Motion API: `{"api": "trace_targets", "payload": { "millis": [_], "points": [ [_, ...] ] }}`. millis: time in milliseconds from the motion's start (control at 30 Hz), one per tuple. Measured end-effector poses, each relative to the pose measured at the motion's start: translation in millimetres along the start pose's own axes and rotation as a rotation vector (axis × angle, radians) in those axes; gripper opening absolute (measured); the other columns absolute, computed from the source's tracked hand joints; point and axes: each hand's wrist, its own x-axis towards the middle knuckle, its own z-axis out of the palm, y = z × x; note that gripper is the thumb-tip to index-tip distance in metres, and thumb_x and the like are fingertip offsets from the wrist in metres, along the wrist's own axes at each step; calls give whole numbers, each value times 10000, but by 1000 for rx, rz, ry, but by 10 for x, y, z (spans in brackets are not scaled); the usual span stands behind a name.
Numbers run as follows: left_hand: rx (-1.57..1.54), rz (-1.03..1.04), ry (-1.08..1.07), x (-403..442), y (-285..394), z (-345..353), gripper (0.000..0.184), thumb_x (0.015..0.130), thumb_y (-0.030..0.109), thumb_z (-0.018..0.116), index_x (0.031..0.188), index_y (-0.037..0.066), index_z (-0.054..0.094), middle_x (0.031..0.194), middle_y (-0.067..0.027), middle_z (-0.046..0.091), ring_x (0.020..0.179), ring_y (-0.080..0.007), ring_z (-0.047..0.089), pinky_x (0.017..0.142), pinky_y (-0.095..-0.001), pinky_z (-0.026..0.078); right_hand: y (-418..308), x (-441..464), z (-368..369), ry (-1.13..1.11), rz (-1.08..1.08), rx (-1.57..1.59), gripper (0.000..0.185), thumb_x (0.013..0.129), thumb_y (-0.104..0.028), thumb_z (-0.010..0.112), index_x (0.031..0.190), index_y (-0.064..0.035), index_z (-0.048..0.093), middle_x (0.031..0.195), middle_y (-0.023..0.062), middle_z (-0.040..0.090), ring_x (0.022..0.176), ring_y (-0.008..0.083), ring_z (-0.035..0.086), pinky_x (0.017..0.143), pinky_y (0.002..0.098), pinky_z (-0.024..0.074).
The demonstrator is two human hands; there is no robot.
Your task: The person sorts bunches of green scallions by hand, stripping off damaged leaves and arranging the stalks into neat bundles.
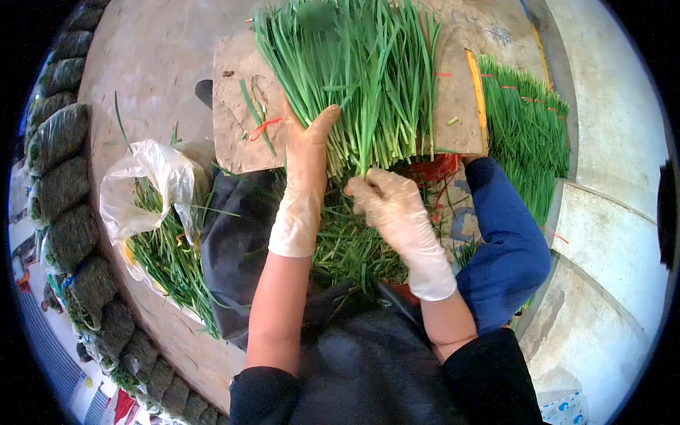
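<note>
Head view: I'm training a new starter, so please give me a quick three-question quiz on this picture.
1. True or false: the left hand wears a glove.
2. The strip along the board's edge, on the picture's right, is: A blue; B yellow; C white.
3. Which hand pinches green stalks near their lower ends?

Key: 1. True. 2. B. 3. The right hand.

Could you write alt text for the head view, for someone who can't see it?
A gloved left hand rests against long green stalks piled on a board, while the gloved right hand pinches some near their ends. Nearby are a plastic bag of greens and tied bundles.
</note>
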Motion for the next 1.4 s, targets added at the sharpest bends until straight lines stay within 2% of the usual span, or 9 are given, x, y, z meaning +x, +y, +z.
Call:
{"api": "trace_targets", "payload": {
  "millis": [67, 267, 333, 400, 533, 867, 1067, 1133, 1400],
  "points": [
    [-24, -11, 9, 8, -16, -8, 751, 787, 113, 664, 1422, 14, 275, 1250, -131, 515, 1076, -202, 533, 951, -314, 420, -215, -93, -223, -136, 91, 205, 257, 924, -240, 558, 860, -11, 656, 623, 83, 593, 555, 125, 561, 517, 287, 427],
    [240, 226, 52, -7, -43, 36, 854, 762, 158, 723, 1442, -1, 232, 1273, -165, 509, 1101, -235, 528, 970, -325, 408, -374, -433, -484, -40, -75, 306, 272, 921, -298, 604, 879, -36, 667, 630, -21, 547, 515, 38, 442, 463, 187, 329],
    [1060, 601, 393, -117, 75, 60, 826, 799, 204, 715, 1454, 53, 235, 1284, -147, 503, 1066, -231, 547, 938, -334, 431, -413, -538, -508, -25, -140, 213, 260, 941, -243, 578, 853, -7, 640, 644, 74, 587, 536, 113, 540, 503, 271, 419],
    [1026, 646, 402, -394, 343, 72, 691, 810, 206, 718, 1389, 27, 387, 1229, -137, 561, 1032, -188, 562, 913, -313, 441, -410, -613, -484, -5, -173, 219, 231, 928, -225, 597, 856, -10, 641, 660, 92, 601, 528, 139, 549, 508, 292, 429],
    [221, 40, -196, -1078, 922, 202, 221, 830, 130, 709, 998, -7, 665, 945, -66, 671, 836, -107, 606, 756, -256, 497, -192, -671, -400, 71, -365, 121, 172, 879, -191, 655, 870, -19, 642, 703, 131, 619, 565, 228, 578, 538, 321, 450],
    [-67, -134, -247, -1447, 837, 191, 129, 837, 49, 686, 945, 3, 633, 865, -36, 657, 771, -89, 607, 689, -233, 512, -235, -880, -371, 50, -369, 42, 178, 820, -177, 709, 886, -23, 648, 722, 160, 619, 618, 297, 599, 571, 340, 463],
    [-217, -162, -232, -1532, 784, 170, 136, 839, 88, 695, 920, 16, 612, 814, -24, 633, 699, -81, 571, 623, -219, 472, -235, -992, -347, 10, -345, 216, 150, 851, -154, 685, 919, -22, 663, 719, 108, 650, 619, 157, 594, 584, 301, 464],
    [-238, -165, -239, -1546, 761, 168, 123, 843, 84, 684, 911, 16, 607, 803, -24, 630, 675, -81, 558, 596, -217, 458, -233, -1019, -345, -41, -307, 375, 160, 864, -162, 679, 907, -8, 674, 758, 26, 656, 566, 63, 508, 495, 224, 386],
    [-331, -154, -371, -1687, 925, 139, 54, 834, 8, 617, 878, 23, 589, 927, -73, 623, 646, -95, 540, 547, -216, 434, -291, -1202, -412, -290, -150, 592, 183, 899, -231, 646, 936, -55, 680, 705, -35, 601, 591, 38, 470, 520, 202, 359]
  ]
}}
